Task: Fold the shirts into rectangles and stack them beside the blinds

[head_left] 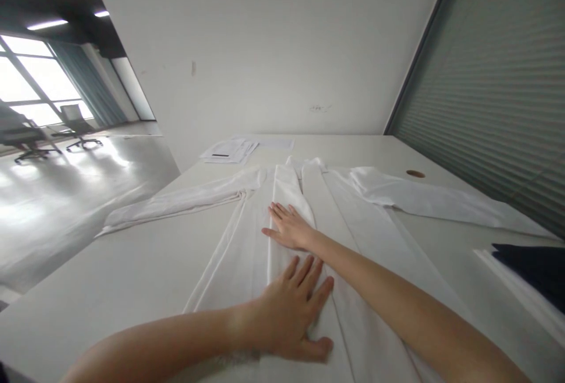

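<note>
A long white garment (pixel 375 253) lies spread on the white table, its collar at the far end and its sleeves stretched out to both sides. My right hand (pixel 289 227) rests flat on the front panel, left of the middle, with its fingers apart. Closer to me, my left hand (pixel 293 309) is spread over the lower front of the garment, palm down. Neither hand holds anything. The left forearm covers part of the garment's lower left edge.
Printed papers (pixel 229 150) lie at the table's far left. A round hole (pixel 415 174) is in the tabletop at the back right. Folded dark cloth (pixel 534 271) and white cloth sit at the right edge. A wall stands behind, with blinds at right.
</note>
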The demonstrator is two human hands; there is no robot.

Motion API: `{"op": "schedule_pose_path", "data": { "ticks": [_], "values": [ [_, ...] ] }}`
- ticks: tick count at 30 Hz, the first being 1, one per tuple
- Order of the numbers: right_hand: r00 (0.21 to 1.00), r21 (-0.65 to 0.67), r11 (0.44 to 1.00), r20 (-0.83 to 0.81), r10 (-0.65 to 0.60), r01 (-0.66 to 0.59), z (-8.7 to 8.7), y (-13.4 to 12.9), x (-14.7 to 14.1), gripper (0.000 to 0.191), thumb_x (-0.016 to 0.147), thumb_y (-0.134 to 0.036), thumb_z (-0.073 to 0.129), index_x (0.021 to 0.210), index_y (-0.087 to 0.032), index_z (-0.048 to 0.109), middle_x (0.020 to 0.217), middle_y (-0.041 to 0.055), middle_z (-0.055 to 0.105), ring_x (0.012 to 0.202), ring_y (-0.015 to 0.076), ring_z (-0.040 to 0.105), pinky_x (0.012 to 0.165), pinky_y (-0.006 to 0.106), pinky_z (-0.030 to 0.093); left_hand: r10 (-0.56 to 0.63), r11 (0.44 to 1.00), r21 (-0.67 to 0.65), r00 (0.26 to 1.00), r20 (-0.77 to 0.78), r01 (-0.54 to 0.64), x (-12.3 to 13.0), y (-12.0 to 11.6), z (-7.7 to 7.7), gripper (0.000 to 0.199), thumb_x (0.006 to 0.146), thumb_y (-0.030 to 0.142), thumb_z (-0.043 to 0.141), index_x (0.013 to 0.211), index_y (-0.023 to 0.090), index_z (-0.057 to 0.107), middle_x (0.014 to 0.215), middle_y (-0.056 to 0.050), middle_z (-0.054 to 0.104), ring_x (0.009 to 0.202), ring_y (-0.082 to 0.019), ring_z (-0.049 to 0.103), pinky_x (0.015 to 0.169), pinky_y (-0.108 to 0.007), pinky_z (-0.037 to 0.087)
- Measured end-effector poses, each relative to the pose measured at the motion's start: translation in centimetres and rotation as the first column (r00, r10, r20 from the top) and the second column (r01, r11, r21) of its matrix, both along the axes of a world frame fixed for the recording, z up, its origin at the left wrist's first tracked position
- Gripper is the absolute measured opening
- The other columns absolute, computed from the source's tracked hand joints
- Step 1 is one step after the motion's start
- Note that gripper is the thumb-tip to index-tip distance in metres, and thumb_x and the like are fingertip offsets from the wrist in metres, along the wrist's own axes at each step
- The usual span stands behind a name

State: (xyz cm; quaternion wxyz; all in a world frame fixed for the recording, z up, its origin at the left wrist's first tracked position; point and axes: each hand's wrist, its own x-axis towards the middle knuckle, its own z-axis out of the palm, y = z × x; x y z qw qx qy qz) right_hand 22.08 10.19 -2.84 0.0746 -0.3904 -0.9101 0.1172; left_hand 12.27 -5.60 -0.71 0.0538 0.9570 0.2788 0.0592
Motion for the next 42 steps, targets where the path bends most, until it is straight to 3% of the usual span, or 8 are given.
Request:
{"op": "schedule_pose_path", "data": {
  "ticks": [3,11,16,20,23,33,37,42],
  "values": [
    [0.996,-0.006,0.997,0.045,-0.078,0.078,-0.2,3.4,-1.1,0.095,0.094,-0.072,0.013,0.157,-0.001,0.019,0.163,0.0189,0.012,0.152,0.0285,0.009,0.121,0.051,0.002,-0.001,1.0,-0.022,1.0,-0.017,0.0,0.0,-0.1,0.2,0.089,0.094,0.064,0.041,0.156,0.004,0.016,0.16,-0.03,0.009,0.149,-0.044,0.008,0.118,-0.059,0.015],
    [0.982,0.003,0.986,0.09,-0.164,0.164,-0.8,12.8,-2.7,0.094,0.094,-0.072,0.014,0.157,-0.003,0.02,0.165,0.0154,0.008,0.152,0.0249,0.005,0.121,0.045,0.005,-0.002,1.0,0.029,1.0,-0.024,0.002,-0.6,0.0,1.8,0.084,0.099,0.065,0.027,0.157,0.005,0.017,0.16,-0.026,0.016,0.15,-0.037,0.014,0.12,-0.052,0.019],
    [0.964,0.031,0.97,0.109,-0.244,0.242,-0.9,17.6,-3.6,0.087,0.097,-0.068,0.013,0.157,-0.005,0.02,0.164,0.0161,0.013,0.152,0.0243,0.009,0.121,0.047,0.006,0.003,0.962,0.272,1.0,-0.02,0.002,-0.2,0.7,-2.0,0.078,0.099,0.058,0.033,0.156,0.006,0.022,0.157,-0.025,0.026,0.146,-0.039,0.026,0.116,-0.054,0.025],
    [0.951,0.049,0.956,0.1,-0.291,0.288,-0.9,20.6,-4.1,0.08,0.099,-0.064,0.017,0.157,-0.009,0.023,0.164,0.0156,0.016,0.152,0.0252,0.011,0.12,0.047,0.007,0.038,0.85,0.523,0.997,0.07,-0.069,0.8,1.3,-5.6,0.055,0.101,0.041,0.04,0.148,0.012,0.04,0.148,-0.022,0.046,0.137,-0.038,0.045,0.113,-0.055,0.029],
    [0.948,0.059,0.952,0.085,-0.305,0.301,-1.1,22.0,-4.2,0.077,0.099,-0.064,0.016,0.156,-0.013,0.027,0.165,0.0134,0.014,0.152,0.025,0.01,0.12,0.048,0.006,0.054,0.785,0.606,0.989,0.138,-0.127,1.4,1.6,-6.8,0.048,0.1,0.042,0.042,0.14,0.016,0.05,0.142,-0.018,0.055,0.132,-0.037,0.05,0.113,-0.056,0.029],
    [0.96,0.058,0.96,0.052,-0.277,0.274,-1.0,21.2,-3.8,0.082,0.099,-0.065,0.009,0.156,-0.008,0.025,0.165,0.018,0.005,0.152,0.0271,0.003,0.12,0.044,0.006,0.025,0.765,0.627,0.979,0.2,-0.148,1.1,1.6,-6.2,0.049,0.1,0.039,0.044,0.142,0.015,0.049,0.137,-0.019,0.058,0.13,-0.036,0.052,0.112,-0.055,0.029],
    [0.976,0.016,0.978,0.07,-0.207,0.207,-0.4,18.7,-2.5,0.083,0.099,-0.066,0.012,0.156,-0.007,0.026,0.165,0.0178,0.003,0.152,0.0273,0.004,0.12,0.041,0.009,0.009,0.871,0.49,0.998,0.058,-0.036,0.3,1.4,-4.2,0.055,0.103,0.042,0.037,0.15,0.013,0.037,0.147,-0.022,0.047,0.137,-0.036,0.045,0.112,-0.051,0.031],
    [0.997,-0.037,0.999,0.07,-0.025,0.028,0.4,13.7,-0.3,0.083,0.098,-0.068,0.018,0.156,-0.009,0.029,0.165,0.0161,0.009,0.152,0.0289,0.006,0.121,0.045,0.009,-0.005,0.985,0.172,1.0,-0.029,0.01,-0.6,0.9,-0.2,0.087,0.096,0.069,0.03,0.156,0.007,0.022,0.157,-0.027,0.027,0.145,-0.04,0.029,0.115,-0.053,0.029]
  ]
}}
